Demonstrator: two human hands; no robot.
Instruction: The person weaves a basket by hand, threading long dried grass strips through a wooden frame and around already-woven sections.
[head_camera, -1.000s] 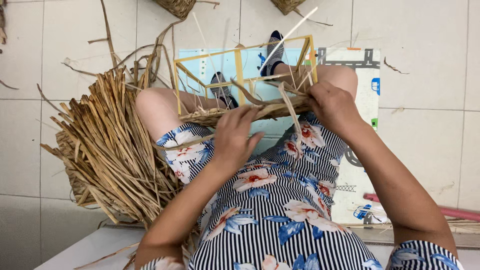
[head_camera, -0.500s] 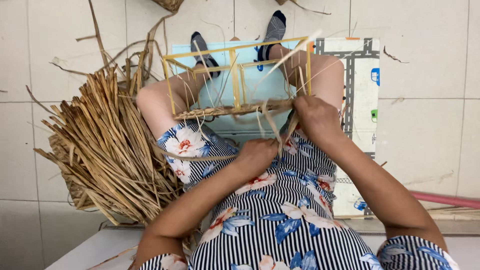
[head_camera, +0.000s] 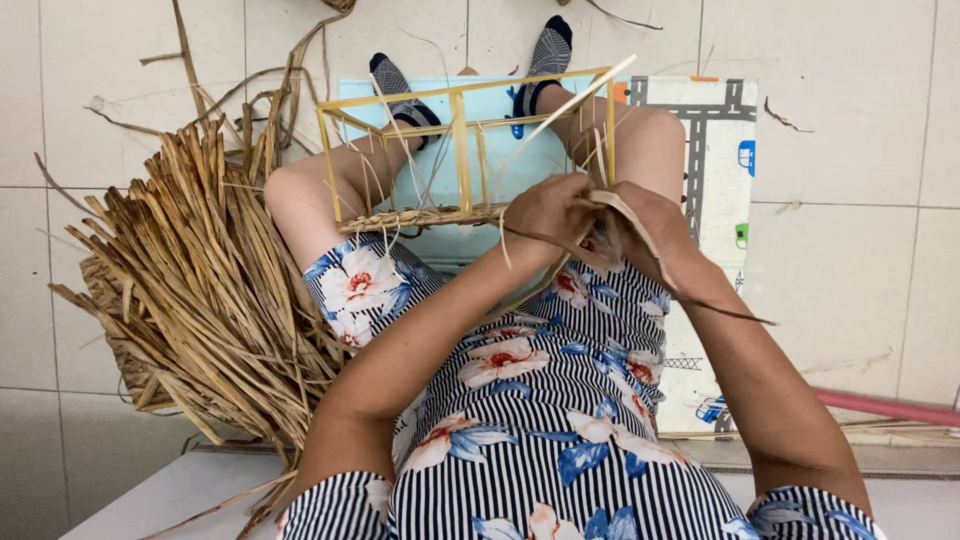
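Over at nine o'clock, a big heap of dried straw strips (head_camera: 190, 290) fans across the tiled floor (head_camera: 90, 120), right beside the person's knee. Moving in toward centre, a yellow stick frame (head_camera: 462, 150) rests across the bare legs, and along its near rail runs a woven straw band (head_camera: 420, 217), finished from the left corner up to about the middle. Now the change: half a second ago the left hand was down on the lap, well short of the frame; it has come up, and the left hand (head_camera: 550, 212) now sits at the band's end, fingers curled and pinching a flat strip (head_camera: 640, 235). Touching it at about three o'clock, the right hand (head_camera: 650, 235) is closed around that same strip, whose loose tail trails off toward four o'clock past the wrist. Both hands meeting at the rail suggests, to my eye, the weave is being worked at that end. Farther right, a printed play mat (head_camera: 715, 150) lies beneath the legs, and a red hose (head_camera: 890, 407) shows at the far edge.
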